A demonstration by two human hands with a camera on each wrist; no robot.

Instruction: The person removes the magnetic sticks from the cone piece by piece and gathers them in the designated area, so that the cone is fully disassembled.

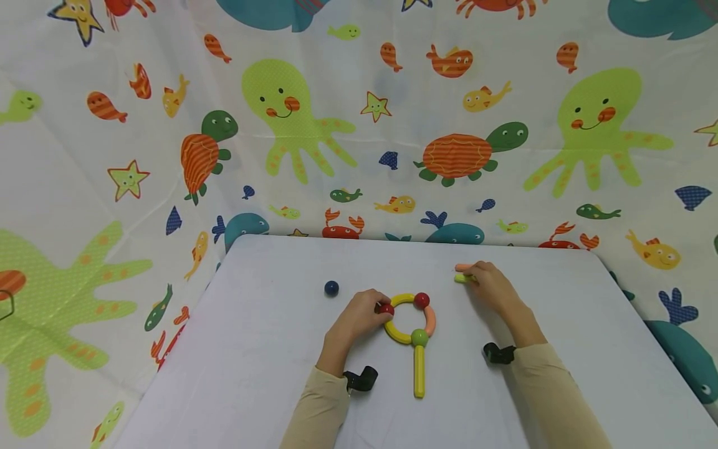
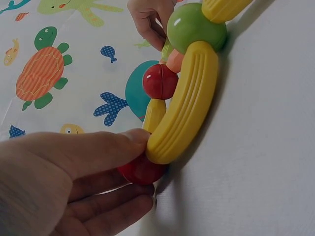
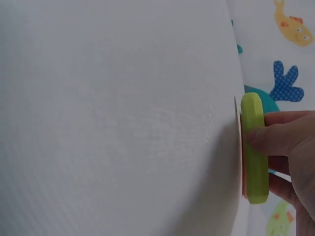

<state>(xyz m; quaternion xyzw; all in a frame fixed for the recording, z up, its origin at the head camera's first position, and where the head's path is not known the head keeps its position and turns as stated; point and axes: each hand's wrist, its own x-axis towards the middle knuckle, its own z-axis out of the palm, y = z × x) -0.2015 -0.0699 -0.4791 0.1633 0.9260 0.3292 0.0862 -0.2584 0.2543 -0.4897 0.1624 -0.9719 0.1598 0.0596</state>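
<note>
My left hand (image 1: 356,313) pinches a red ball (image 1: 386,309) on the left side of a toy ring. Two curved yellow sticks (image 1: 396,333), a second red ball (image 1: 422,300), a curved salmon stick (image 1: 430,320) and a green ball (image 1: 419,337) make up the rest of the ring. From the green ball a straight yellow stick (image 1: 419,373) points toward me. Farther right, my right hand (image 1: 496,288) holds a light green stick (image 3: 255,169) between thumb and fingers. Beside it is a salmon stick (image 1: 462,267), mostly hidden in the right wrist view.
A dark blue ball (image 1: 331,288) lies on the white table (image 1: 252,349), left of the ring. Behind the table's far edge hangs a cloth (image 1: 336,81) printed with sea animals. Each wrist wears a black camera (image 1: 361,379).
</note>
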